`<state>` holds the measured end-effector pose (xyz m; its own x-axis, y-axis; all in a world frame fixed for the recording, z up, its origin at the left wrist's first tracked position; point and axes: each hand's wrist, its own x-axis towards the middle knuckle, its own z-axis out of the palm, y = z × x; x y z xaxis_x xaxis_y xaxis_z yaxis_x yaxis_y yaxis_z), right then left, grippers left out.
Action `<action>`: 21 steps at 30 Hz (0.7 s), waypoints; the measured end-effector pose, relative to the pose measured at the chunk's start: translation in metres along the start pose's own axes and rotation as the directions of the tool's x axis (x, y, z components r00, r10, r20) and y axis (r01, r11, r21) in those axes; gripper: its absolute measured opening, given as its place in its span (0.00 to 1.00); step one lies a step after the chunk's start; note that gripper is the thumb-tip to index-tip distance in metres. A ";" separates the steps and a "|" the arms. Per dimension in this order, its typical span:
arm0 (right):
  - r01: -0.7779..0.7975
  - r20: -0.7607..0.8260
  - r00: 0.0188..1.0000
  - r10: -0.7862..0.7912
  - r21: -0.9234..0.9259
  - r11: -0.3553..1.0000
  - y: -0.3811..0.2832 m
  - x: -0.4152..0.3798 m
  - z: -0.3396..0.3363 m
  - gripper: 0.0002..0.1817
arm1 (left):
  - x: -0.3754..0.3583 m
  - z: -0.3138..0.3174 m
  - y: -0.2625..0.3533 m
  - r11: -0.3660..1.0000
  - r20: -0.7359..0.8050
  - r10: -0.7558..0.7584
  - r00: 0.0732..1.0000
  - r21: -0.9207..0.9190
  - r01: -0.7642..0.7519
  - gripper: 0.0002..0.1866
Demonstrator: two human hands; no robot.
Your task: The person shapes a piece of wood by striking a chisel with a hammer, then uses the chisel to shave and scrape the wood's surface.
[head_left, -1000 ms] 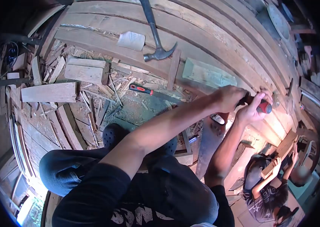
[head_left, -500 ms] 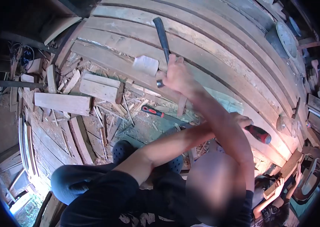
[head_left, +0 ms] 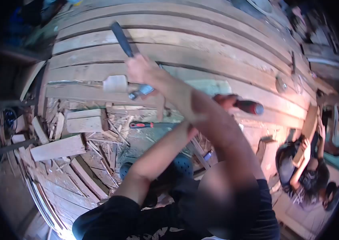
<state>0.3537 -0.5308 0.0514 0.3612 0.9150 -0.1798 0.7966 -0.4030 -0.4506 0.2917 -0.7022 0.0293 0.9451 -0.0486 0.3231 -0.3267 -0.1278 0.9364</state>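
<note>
My right hand [head_left: 139, 69] is wrapped round a hammer with a dark grip [head_left: 121, 39]; its metal head [head_left: 139, 93] shows just below the hand, near a pale curved-edged wooden piece [head_left: 115, 84]. The two forearms cross, the right one on top. My left hand [head_left: 225, 101], partly covered by that forearm, is closed round a red-and-black tool handle [head_left: 250, 107]. What lies at the other end of that handle is hidden. On the work surface below lies another tool with a black-and-red handle [head_left: 140, 125], its far end running under my left arm.
Long planks [head_left: 177, 34] spread across the far side. Cut wood blocks [head_left: 83, 122] and a beam [head_left: 58, 148] lie among splinters at left. A clear round object [head_left: 281, 85] sits at right. Another person [head_left: 305, 172] at lower right holds a wooden piece [head_left: 308, 128].
The view has shifted, so the planks and blocks appear further left. My right hand has lifted slightly with the hammer. My left hand has moved away from my body with the red-and-black handle.
</note>
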 end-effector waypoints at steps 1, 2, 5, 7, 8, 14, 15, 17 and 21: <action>0.064 -0.037 0.997 -0.064 -0.015 0.998 -0.003 -0.004 -0.022 0.10 | 0.001 -0.001 0.006 1.000 0.018 0.003 1.000 -0.028 -0.002 0.18; 0.011 -0.120 0.993 -0.008 0.023 1.000 -0.001 0.003 -0.035 0.10 | 0.008 -0.009 0.017 0.854 0.090 -0.168 0.982 -0.485 0.190 0.19; -0.032 -0.260 0.965 0.038 0.025 0.999 -0.001 -0.001 -0.115 0.10 | 0.027 -0.016 0.042 0.986 0.049 -0.050 0.998 -0.155 0.057 0.16; -0.129 -0.017 0.991 0.130 0.060 0.990 0.002 -0.029 -0.194 0.26 | 0.025 -0.004 0.006 0.818 0.023 0.448 0.894 0.393 -0.420 0.14; -0.225 0.030 0.974 0.223 0.065 0.972 -0.001 -0.055 -0.225 0.27 | 0.030 -0.009 0.016 0.950 0.047 0.198 0.979 0.238 -0.204 0.16; -0.594 0.343 0.751 0.564 -0.022 0.804 0.059 -0.176 -0.288 0.31 | 0.041 -0.011 0.006 0.940 0.295 -0.321 0.900 -0.016 0.340 0.15; -0.654 0.416 0.678 0.606 -0.034 0.756 0.078 -0.195 -0.291 0.31 | 0.043 -0.016 0.019 0.939 0.302 -0.339 0.891 0.056 0.338 0.15; -0.690 0.447 0.640 0.626 -0.025 0.723 0.137 -0.238 -0.292 0.30 | 0.044 -0.019 0.024 0.923 0.262 -0.385 0.885 0.088 0.375 0.14; -0.927 0.287 0.310 0.906 -0.119 0.355 0.187 -0.293 -0.245 0.25 | 0.044 -0.026 0.033 0.919 0.216 -0.388 0.896 0.013 0.395 0.15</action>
<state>0.5152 -0.8789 0.2342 0.6946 -0.0759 -0.7153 0.0053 -0.9939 0.1106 0.3224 -0.6822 0.0776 0.9726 -0.2080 -0.1035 0.0729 -0.1494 0.9861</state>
